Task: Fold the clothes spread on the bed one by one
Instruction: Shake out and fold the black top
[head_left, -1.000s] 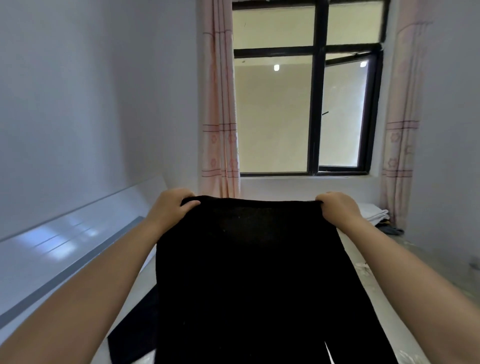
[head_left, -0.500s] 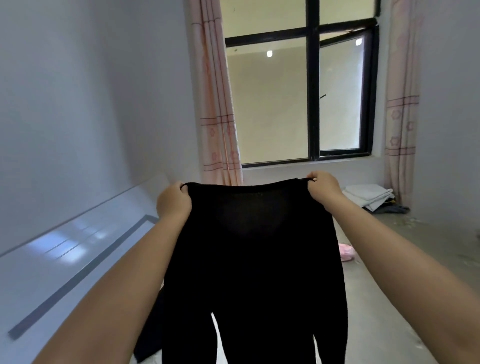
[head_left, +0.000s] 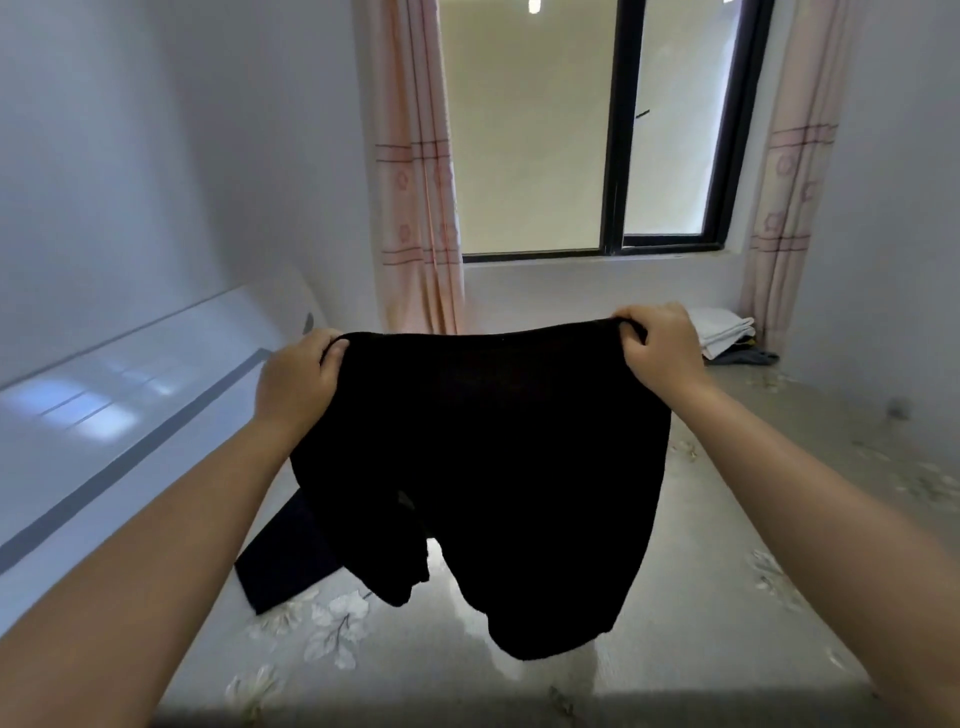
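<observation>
A black garment (head_left: 498, 452) hangs in the air in front of me, stretched by its top edge. My left hand (head_left: 298, 376) grips the left corner, and my right hand (head_left: 660, 345) grips the right corner, fingers curled over the hem. Its lower end dangles just above the floral bedsheet (head_left: 701, 597). A second dark garment (head_left: 288, 558) lies flat on the bed at the left, partly hidden behind the held one.
A white headboard (head_left: 130, 395) runs along the left wall. Folded white and grey cloth (head_left: 724, 335) is stacked at the far right of the bed, under the window (head_left: 618, 130) with pink curtains.
The garment has swung forward and lifted off the bed, its bottom now hanging free. My view has tilted down, showing more of the bedsheet. Both hands keep their hold.
</observation>
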